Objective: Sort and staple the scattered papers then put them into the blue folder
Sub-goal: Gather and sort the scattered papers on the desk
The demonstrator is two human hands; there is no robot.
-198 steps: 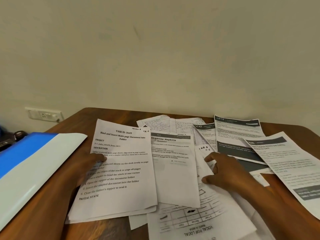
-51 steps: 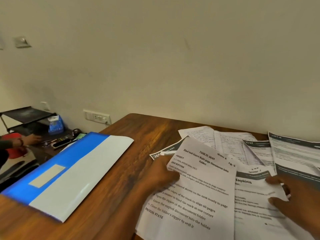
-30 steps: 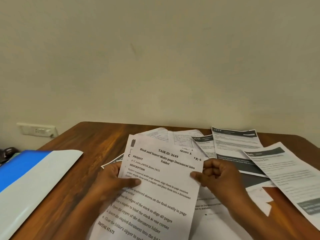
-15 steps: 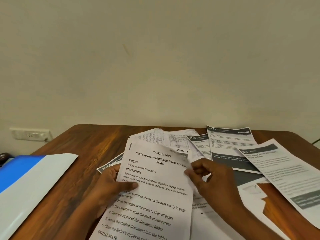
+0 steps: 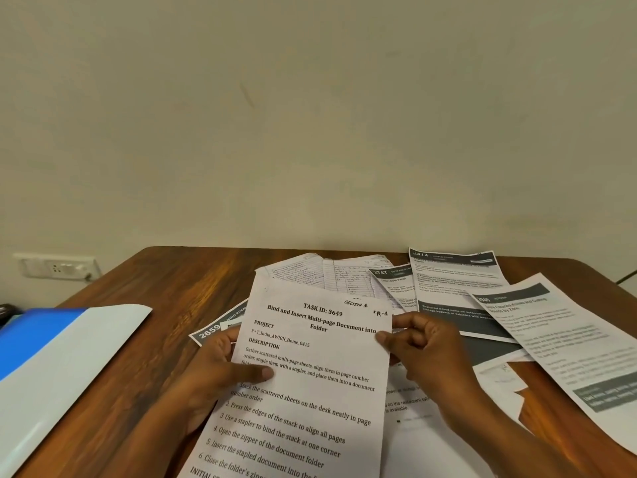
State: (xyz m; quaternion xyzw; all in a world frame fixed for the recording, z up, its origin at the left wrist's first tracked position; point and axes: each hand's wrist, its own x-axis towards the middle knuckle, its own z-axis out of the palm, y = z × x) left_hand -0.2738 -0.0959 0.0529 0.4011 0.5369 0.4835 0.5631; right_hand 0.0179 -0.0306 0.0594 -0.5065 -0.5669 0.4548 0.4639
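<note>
On the wooden desk [image 5: 179, 291] loose sheets [image 5: 455, 288] lie scattered; the blue folder [image 5: 38, 336] waits left. Left hand [image 5: 213, 370] and right hand [image 5: 424, 353] pinch the task sheet [image 5: 310, 384]. Best square its edges before collecting further pages.

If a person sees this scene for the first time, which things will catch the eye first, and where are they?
First comes the printed sheet headed "TASK ID: 3649" at the centre front, held by the left hand on its left edge and pinched by the right hand on its right edge. Next is the blue folder lying at the left of the wooden table. Loose papers spread over the table behind and to the right.
</note>
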